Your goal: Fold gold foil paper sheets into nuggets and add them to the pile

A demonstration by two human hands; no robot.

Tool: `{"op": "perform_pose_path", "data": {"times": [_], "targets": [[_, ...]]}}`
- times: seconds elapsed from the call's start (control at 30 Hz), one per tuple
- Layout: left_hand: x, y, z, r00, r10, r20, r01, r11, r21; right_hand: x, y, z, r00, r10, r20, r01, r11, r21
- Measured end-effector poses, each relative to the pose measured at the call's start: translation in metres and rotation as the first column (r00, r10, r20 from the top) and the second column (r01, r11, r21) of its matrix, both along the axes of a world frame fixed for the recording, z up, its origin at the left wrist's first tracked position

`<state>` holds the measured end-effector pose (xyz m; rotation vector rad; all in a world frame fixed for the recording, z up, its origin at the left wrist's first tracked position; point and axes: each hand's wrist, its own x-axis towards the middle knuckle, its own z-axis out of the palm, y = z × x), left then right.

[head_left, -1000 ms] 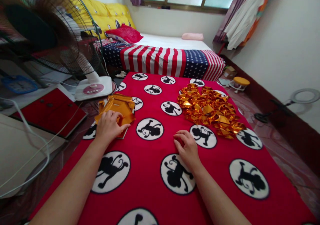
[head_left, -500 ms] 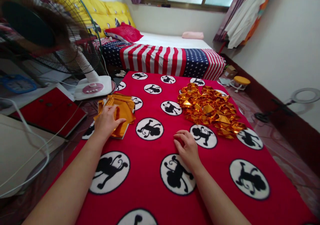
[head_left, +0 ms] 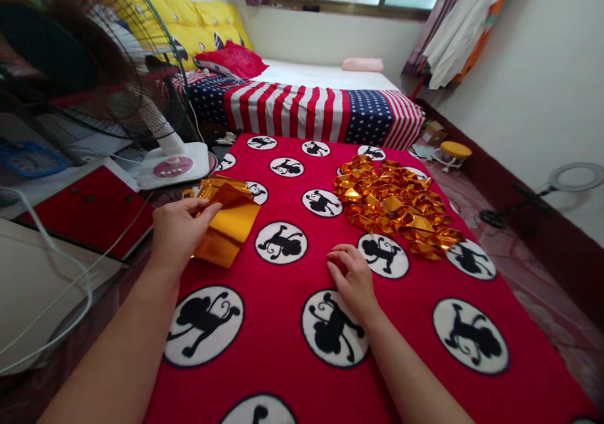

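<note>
Thumb and fingers of my left hand pinch the near left edge of a gold foil sheet, which is lifted and tilted. Under and behind it lies a stack of gold foil sheets, partly hidden. My right hand rests on the red cloth with its fingers loosely curved and slightly apart, holding nothing. Beyond it, at the right, sits a heap of folded gold foil pieces. White circles with black monkey figures pattern the red cloth.
A fan stands at the left beside a red panel, with white cables near the left edge. Behind the table is a bed with a striped and starred cover. A yellow stool and a ring light are at the right.
My left hand has moved left and now holds a foil sheet raised from the stack, where before it lay over the stack. My right hand has stayed in place.
</note>
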<state>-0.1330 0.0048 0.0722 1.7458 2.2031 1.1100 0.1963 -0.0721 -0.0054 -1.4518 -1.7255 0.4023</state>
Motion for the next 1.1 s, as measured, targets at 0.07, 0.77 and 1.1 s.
{"op": "perform_pose_path", "data": {"times": [0.07, 0.77, 1.1], "targets": [[0.018, -0.005, -0.004, 0.928, -0.108, 0.356, 0.132, 0.990, -0.044, -0.001, 0.000, 0.001, 1.000, -0.003, -0.023, 0.003, 1.000, -0.003], [0.118, -0.043, -0.068, 0.037, -0.023, 0.999, 0.679, 0.734, -0.008, -0.007, -0.007, 0.006, 0.824, -0.082, -0.561, -0.074, 0.966, -0.249], [0.118, -0.041, -0.067, 0.033, 0.016, 0.999, 0.641, 0.767, -0.033, -0.005, -0.007, 0.007, 0.834, -0.083, -0.546, -0.049, 0.974, -0.222]]}}
